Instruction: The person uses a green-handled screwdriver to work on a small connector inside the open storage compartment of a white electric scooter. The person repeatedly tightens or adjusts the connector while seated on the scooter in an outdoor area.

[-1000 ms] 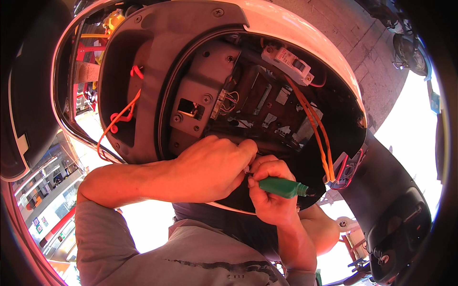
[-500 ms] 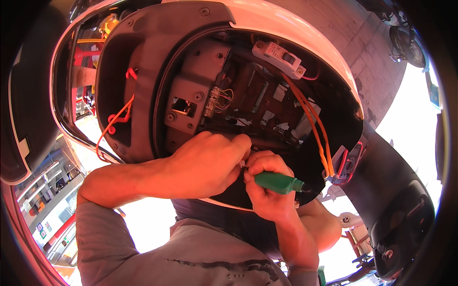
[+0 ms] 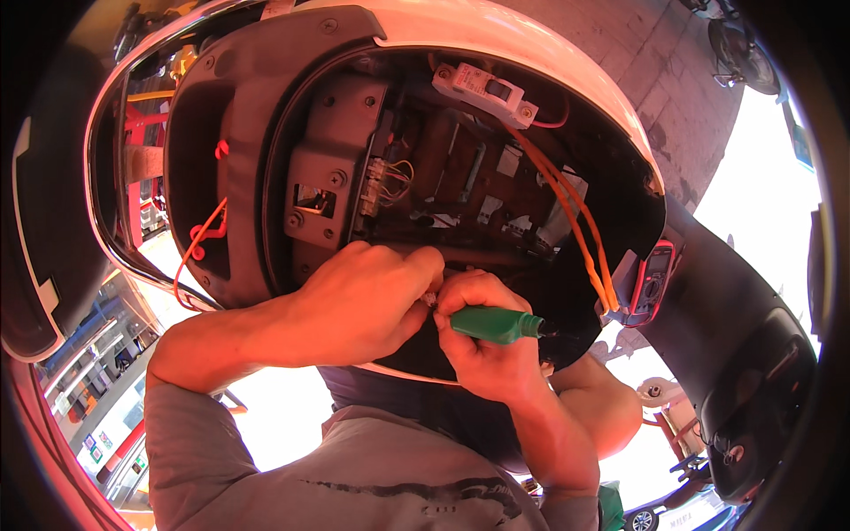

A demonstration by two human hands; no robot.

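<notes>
Head view, dark compartment (image 3: 620, 190), paving (image 3: 668, 80) beyond

A reddish cast tints the forearms (image 3: 239, 341) and pale shell (image 3: 567, 62), while the cavity (image 3: 611, 186) sinks into deep shadow. Patches of the background (image 3: 274, 416) burn out to white; fisheye distortion bends straight edges, and the corners fall to black.

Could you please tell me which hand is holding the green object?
The right hand grips the green object; no green shows in the left hand.
</notes>
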